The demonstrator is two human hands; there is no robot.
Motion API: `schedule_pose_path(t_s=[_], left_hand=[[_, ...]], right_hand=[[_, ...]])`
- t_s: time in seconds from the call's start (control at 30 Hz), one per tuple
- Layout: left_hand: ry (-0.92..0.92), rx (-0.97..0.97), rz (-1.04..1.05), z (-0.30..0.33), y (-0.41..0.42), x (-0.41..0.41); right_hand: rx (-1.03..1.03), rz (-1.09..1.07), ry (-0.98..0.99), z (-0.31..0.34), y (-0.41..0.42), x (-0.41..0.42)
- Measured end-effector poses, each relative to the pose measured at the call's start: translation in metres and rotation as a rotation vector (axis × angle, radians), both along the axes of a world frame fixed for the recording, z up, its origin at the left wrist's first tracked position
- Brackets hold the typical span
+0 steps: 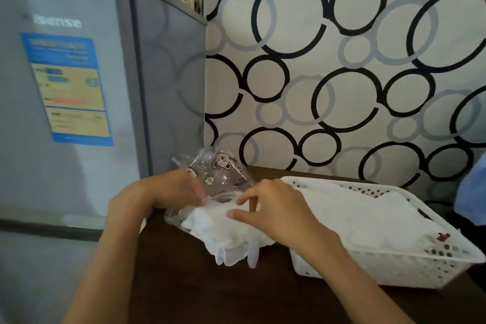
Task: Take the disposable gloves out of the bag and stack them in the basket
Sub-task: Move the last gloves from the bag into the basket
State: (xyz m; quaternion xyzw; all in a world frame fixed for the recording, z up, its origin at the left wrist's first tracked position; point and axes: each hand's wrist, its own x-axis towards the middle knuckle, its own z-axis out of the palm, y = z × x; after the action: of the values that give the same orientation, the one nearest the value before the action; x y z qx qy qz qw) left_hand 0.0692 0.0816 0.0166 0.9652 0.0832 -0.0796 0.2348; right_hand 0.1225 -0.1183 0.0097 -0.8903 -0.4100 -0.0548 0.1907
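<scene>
Head view: the left hand grips the mouth of the bag, fingers curled into the clear printed plastic at the desk's back left corner, hard against the fridge. The right hand pinches the gloves between thumb and fingers where they spill from the bag's opening, a white bundle with fingers trailing toward the desk's front edge. Just right of it, touching the right wrist, sits the basket, already holding a white layer along the desk's right side. The step in hand looks like drawing a bundle out of the bag. The next move calls for the left hand to anchor the bag while the right pulls the gloves free, then carries them right and lays them flat on the pile.
</scene>
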Motion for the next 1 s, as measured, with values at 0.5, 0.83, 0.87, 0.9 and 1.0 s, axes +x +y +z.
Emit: schedule_pose_path(t_s=[0.5, 0.83, 0.87, 0.9, 1.0], left_hand=[[-0.045, -0.218, 0.084, -0.01, 0.008, 0.005], [-0.301, -0.244, -0.037, -0.009, -0.001, 0.01], [-0.29, -0.229, -0.037, -0.011, 0.002, 0.011], [-0.275, -0.228, -0.041, -0.013, 0.006, 0.011], [-0.229, -0.235, -0.065, -0.014, 0.009, 0.01]], right_hand=[[0.303, -0.027, 0.373, 0.005, 0.023, 0.031], [0.158, -0.01, 0.579, 0.008, 0.018, 0.031], [0.018, -0.006, 0.51, 0.009, 0.013, 0.034], [-0.148, 0.002, 0.429, 0.008, 0.01, 0.035], [-0.351, 0.054, 0.238, 0.002, 0.011, 0.034]])
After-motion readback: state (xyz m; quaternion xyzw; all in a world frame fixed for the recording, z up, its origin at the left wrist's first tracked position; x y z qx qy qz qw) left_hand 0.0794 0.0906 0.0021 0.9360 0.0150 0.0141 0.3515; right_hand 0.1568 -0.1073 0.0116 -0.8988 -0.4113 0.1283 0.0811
